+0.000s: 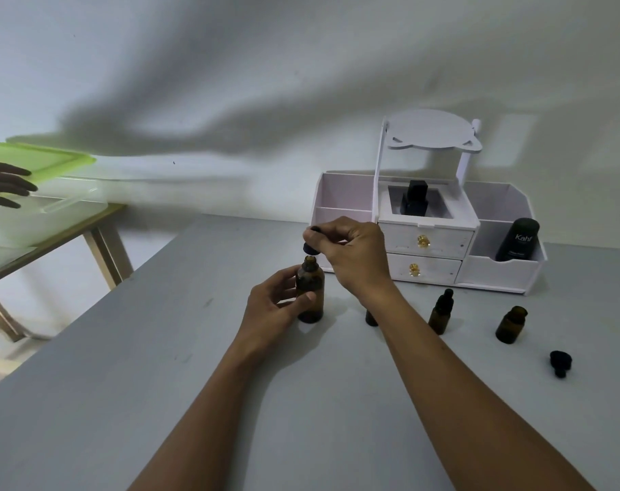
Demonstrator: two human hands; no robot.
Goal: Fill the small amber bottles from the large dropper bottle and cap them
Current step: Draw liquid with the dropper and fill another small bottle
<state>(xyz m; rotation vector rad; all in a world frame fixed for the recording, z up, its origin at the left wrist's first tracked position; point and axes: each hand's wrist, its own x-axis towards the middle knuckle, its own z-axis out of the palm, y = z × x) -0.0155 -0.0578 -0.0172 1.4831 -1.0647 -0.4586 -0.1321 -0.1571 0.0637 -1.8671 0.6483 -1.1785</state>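
The large amber dropper bottle point(310, 292) stands upright on the grey table point(159, 366), its mouth uncovered. My left hand point(276, 306) grips its body from the left. My right hand point(351, 256) pinches the black dropper cap point(310, 247) just above the bottle's mouth. To the right stand a small amber bottle with a black dropper cap point(441, 312) and an uncapped small amber bottle point(511, 324). Another small dark bottle point(371, 318) is mostly hidden behind my right forearm. A loose black cap point(561, 362) lies on the table at the right.
A white drawer organizer point(428, 242) stands at the table's back, holding a black bottle point(414, 198) and a black Kahl container point(517, 239). At far left, another person's hand point(5, 187) reaches over a clear box with a green lid point(35, 161) on a side table.
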